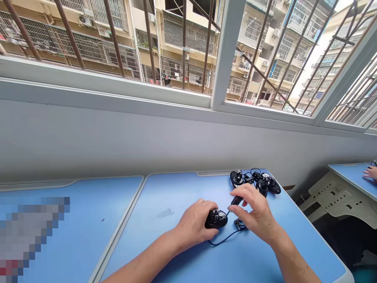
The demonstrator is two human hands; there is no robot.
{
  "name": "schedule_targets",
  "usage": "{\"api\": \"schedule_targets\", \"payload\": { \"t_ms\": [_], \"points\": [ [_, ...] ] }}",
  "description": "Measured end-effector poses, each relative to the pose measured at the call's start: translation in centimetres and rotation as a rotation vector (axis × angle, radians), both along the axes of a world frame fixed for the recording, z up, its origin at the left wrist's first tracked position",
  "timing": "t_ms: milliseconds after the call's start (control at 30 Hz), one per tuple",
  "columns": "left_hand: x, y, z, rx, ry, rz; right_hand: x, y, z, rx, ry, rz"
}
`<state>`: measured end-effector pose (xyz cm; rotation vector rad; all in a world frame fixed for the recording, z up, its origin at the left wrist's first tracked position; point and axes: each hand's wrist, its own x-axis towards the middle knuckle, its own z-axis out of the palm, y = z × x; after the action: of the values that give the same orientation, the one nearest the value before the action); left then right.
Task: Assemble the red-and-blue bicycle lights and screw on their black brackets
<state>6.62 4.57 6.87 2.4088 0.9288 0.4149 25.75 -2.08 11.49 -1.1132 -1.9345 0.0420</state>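
Note:
My left hand (pixel 198 222) is wrapped round a glossy black rounded device (pixel 217 218) that rests on the blue desk (pixel 176 184). Between the thumb and fingers of my right hand (pixel 255 214) is a small black piece (pixel 236 200), tilted and raised just above the desk. A thin dark stem or cord runs from it down to the rounded device. Below my right fingers lies a small black part with a bright edge (pixel 239 224), partly covered by the hand. A black cable (pixel 225 239) curves across the desk between my hands.
Several similar glossy black devices with cables (pixel 272 184) are heaped at the desk's far right corner. Another blue desk (pixel 88 212) adjoins on the left, partly blurred out. Behind are a white wall (pixel 118 137) and barred windows. Another person's hand (pixel 371 172) shows at a desk far right.

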Motion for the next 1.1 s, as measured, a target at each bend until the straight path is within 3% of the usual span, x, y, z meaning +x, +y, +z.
{"api": "schedule_targets", "payload": {
  "t_ms": [333,567,933,1100],
  "points": [
    [0.1,0.0,0.0,-0.009,0.012,0.009,0.0,-0.9,0.9,-0.167,0.087,0.05],
    [0.1,0.1,-0.2,0.003,0.004,0.009,0.0,-0.3,0.2,0.021,-0.028,-0.045],
    [0.0,0.0,0.0,-0.005,0.01,0.009,0.2,-1.1,0.8,-0.158,0.107,0.021],
    [0.1,0.0,-0.1,0.005,0.007,0.001,-0.3,-0.6,0.3,-0.01,0.015,-0.005]
  ]
}}
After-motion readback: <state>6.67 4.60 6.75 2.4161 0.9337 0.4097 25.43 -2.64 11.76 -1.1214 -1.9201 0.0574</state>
